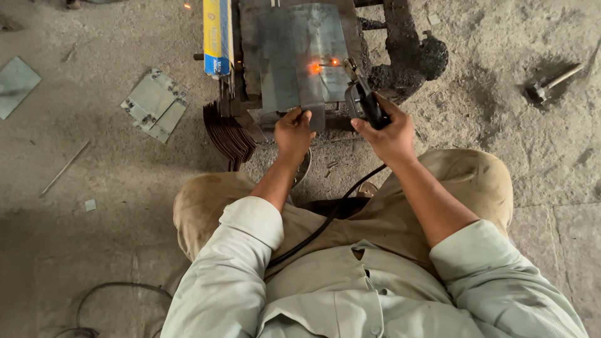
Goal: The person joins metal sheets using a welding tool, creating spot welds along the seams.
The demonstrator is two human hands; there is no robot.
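Your right hand (389, 130) is closed round the black electrode holder (366, 103), its rod tip at the glowing spot (315, 67) on the steel sheet (305, 53), while your bare left hand (293, 130) pinches that sheet's near edge. The sheet lies on the dark stand (400, 37) straight ahead. Heat creeping along the metal or stray sparks could burn those fingers, and any flinch would likely shift the sheet off the seam.

A metal sheet (305, 53) lies on the welding stand (400, 37), cut plates (155, 103) to its left, a hammer (551, 84) to its right.
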